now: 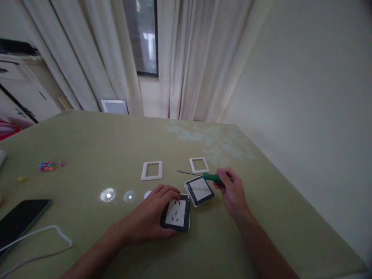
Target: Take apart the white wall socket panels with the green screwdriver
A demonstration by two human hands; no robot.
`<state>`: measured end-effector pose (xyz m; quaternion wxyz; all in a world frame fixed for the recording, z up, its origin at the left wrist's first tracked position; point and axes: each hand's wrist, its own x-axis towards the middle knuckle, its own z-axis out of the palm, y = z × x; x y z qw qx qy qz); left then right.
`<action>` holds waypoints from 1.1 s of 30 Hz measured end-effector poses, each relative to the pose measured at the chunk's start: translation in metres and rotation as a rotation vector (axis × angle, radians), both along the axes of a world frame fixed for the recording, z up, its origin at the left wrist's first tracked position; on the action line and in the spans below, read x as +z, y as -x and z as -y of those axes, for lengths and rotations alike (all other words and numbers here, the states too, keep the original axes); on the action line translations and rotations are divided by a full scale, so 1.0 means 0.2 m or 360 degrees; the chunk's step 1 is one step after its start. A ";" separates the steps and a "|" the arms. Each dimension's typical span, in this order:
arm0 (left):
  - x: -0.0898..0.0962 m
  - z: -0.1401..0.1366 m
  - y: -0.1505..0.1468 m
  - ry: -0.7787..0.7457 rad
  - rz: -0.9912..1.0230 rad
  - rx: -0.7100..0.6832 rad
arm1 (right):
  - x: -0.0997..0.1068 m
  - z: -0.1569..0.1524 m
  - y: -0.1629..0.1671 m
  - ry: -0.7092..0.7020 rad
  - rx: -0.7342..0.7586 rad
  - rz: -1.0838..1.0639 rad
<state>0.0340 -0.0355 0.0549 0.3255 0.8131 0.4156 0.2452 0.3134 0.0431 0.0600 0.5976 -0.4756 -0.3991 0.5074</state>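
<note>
My left hand [158,211] is closed around the sides of a wall socket [176,213], which has a white slotted face and a dark frame. In my right hand [231,190] is a screwdriver [212,177] with a green handle, its thin shaft pointing left above the table. Below that shaft lies a second unit, a wall switch or blank plate [200,190], with a plain white face and dark border on a white base. Two white cover frames lie behind: one frame [152,162] to the left, another frame [199,171] to the right.
A green cloth covers the table [95,147]. At the left lie a dark phone [21,213], a white cable [59,229] and small colourful pieces [48,166]. Bright round spots show left of my hand. A wall [314,116] borders the right side; curtains [200,58] hang behind.
</note>
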 end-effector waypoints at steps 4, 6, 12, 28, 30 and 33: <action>-0.02 0.00 0.00 -0.0002 -0.0031 0.0041 | 0.00 0.01 0.01 0.0020 0.0015 -0.0048; -0.03 0.00 0.00 0.0019 -0.0041 0.0057 | -0.01 0.01 0.02 0.0023 0.0022 -0.0055; -0.01 0.02 0.01 0.0044 -0.0115 0.0034 | -0.02 0.01 0.03 0.0037 0.0014 -0.0048; 0.02 0.04 -0.01 0.0062 -0.0073 0.0100 | -0.02 0.01 0.03 0.0051 -0.0008 -0.0064; 0.02 0.03 0.00 0.0127 -0.0012 0.0108 | -0.02 0.01 0.03 0.0052 -0.0007 -0.0072; 0.04 0.02 0.02 0.0131 0.0041 0.0105 | -0.02 0.02 0.02 0.0054 -0.0009 -0.0090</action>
